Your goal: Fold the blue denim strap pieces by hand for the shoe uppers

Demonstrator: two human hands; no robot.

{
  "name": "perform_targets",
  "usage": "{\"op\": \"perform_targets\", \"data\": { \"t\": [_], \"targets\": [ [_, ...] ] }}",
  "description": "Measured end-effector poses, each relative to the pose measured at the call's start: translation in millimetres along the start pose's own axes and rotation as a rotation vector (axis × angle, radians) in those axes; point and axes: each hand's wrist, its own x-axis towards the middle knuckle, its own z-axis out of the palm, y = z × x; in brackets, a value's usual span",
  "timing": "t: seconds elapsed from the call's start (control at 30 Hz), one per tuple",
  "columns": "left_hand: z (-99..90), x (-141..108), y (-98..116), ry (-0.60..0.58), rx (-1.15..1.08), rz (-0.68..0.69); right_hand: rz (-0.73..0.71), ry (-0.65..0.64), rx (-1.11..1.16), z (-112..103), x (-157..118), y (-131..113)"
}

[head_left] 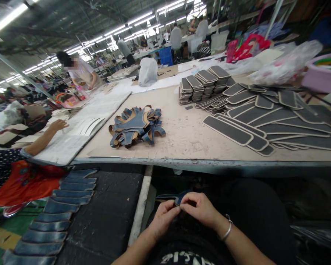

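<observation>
Low over my lap, below the table's front edge, my left hand point(165, 217) and my right hand point(201, 209) meet with thumbs and fingertips pinched together. Between them is a blue leather piece point(179, 198) with a tan underside, partly hidden by my fingers. A bracelet circles my right wrist. Ahead on the table lies a heap of similar blue leather pieces point(135, 127), curved and strappy. To my left, a row of overlapping blue leather pieces point(48, 226) runs along a black padded surface point(102, 217).
Dark grey pads with pale edges point(231, 129) lie stacked and fanned across the table point(179, 147) at right. A co-worker's arm point(48, 136) reaches over a white board point(79, 138) at left. Plastic bags point(289, 66) and a pink basin point(322, 75) stand far right.
</observation>
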Motion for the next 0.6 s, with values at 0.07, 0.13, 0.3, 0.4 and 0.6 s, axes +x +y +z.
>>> {"op": "perform_targets", "data": {
  "t": [0.07,0.13,0.3,0.4,0.6],
  "targets": [
    [1.5,2,-5,0.049,0.017,0.017,0.004,0.025,-0.008,2,0,2],
    [3.4,5,-10,0.112,0.029,0.035,0.006,0.057,-0.044,6,1,4],
    [8.7,10,-18,0.244,0.097,0.067,0.07,0.176,-0.146,15,0,6],
    [13.2,8,-11,0.263,0.149,0.111,0.104,0.201,-0.046,19,2,7],
    [11.8,6,1,0.176,0.204,0.079,0.059,0.232,0.023,21,3,15]
  ]
}}
